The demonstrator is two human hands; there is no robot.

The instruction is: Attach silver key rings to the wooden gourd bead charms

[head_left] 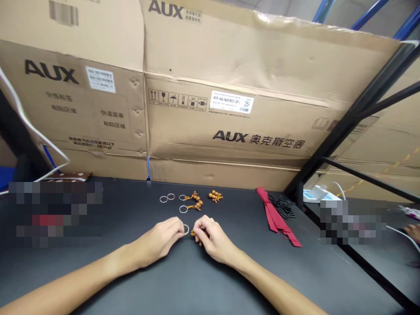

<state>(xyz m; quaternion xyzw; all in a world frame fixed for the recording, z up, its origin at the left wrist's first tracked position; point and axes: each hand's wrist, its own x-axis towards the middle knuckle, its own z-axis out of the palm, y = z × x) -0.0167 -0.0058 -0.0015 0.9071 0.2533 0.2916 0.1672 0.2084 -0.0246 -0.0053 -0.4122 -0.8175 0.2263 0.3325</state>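
Observation:
My left hand (167, 236) pinches a silver key ring (186, 229) just above the black tabletop. Close by on its right, my right hand (213, 238) is closed on a beaded cord (193, 233), of which only some orange-brown cord and a bit below the fingers show. Beyond the hands lie two key rings with wooden beads on cords, a farther beaded key ring (193, 197) and a nearer beaded key ring (191, 206). Two plain rings (167, 198) lie left of them. To their right rests a small heap of wooden beads with cord (215, 195).
Red ribbon strips (275, 214) and a pile of black cords or clasps (282, 207) lie at the right. Large cardboard boxes (210, 131) stand behind the table. A black metal frame (348, 118) rises at right; part of another person's hand (412, 232) shows at the far right edge.

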